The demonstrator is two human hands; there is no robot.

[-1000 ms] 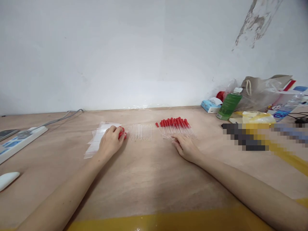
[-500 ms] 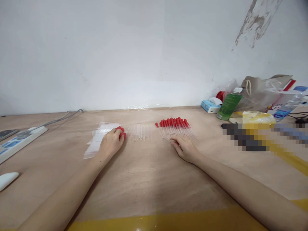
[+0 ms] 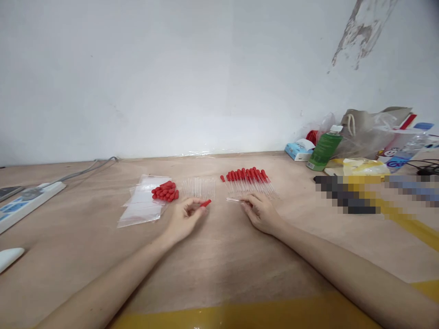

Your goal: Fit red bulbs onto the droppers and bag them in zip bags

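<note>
My left hand [image 3: 187,217] is closed on a red rubber dropper bulb [image 3: 206,203], pinched between thumb and fingers. My right hand [image 3: 259,211] pinches a clear glass dropper tube [image 3: 233,199], whose bare end points left toward the bulb; the two are apart. Beyond my right hand lies a row of droppers with red bulbs [image 3: 245,174] fitted on their tubes. Bare glass tubes [image 3: 199,187] lie side by side between the hands, farther back. A pile of loose red bulbs [image 3: 165,191] rests on clear plastic bags [image 3: 142,208] at the left.
A white power strip [image 3: 30,205] with a grey cable lies at the left, near a white object [image 3: 10,258]. At the right stand a tissue pack [image 3: 299,150], a green bottle [image 3: 325,148] and several bags [image 3: 363,132]. Yellow tape [image 3: 240,315] crosses the table's near edge.
My left hand has come away from the bulb pile, moving right and nearer with one bulb in its fingers. The tube in my right hand now points more level to the left.
</note>
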